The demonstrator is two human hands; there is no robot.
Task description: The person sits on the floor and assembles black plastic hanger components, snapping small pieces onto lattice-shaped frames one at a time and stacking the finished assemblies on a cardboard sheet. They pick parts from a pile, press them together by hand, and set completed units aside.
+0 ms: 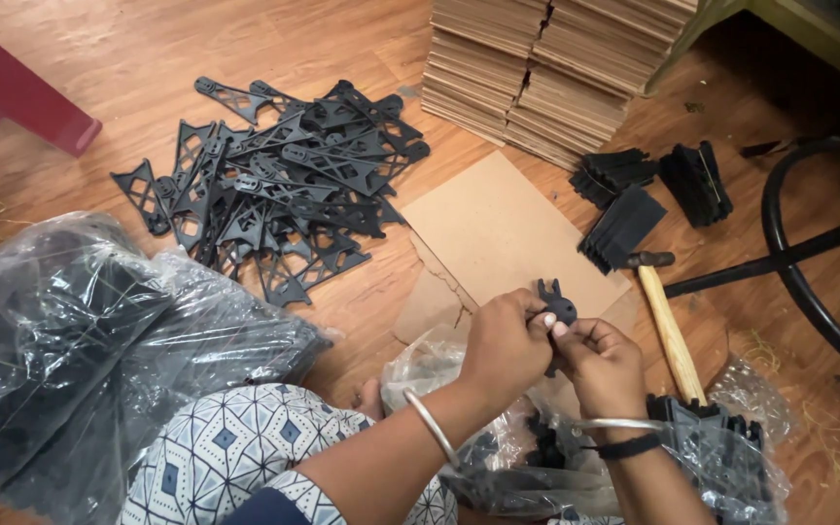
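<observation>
My left hand [504, 342] and my right hand [603, 365] meet over the floor, both pinching one small black plastic part [557, 305] with short prongs. Each wrist wears a metal bangle. Below my hands lies a clear plastic bag [527, 457] with more small black parts in it. A heap of flat black plastic brackets [274, 190] lies on the wooden floor to the upper left, well away from both hands.
A hammer with a wooden handle [670, 331] lies just right of my hands. A cardboard sheet [498, 233], stacked cardboard [546, 68], black part stacks [634, 194], a large plastic bag [70, 340] at left, and a black metal ring frame [809, 262] surround me.
</observation>
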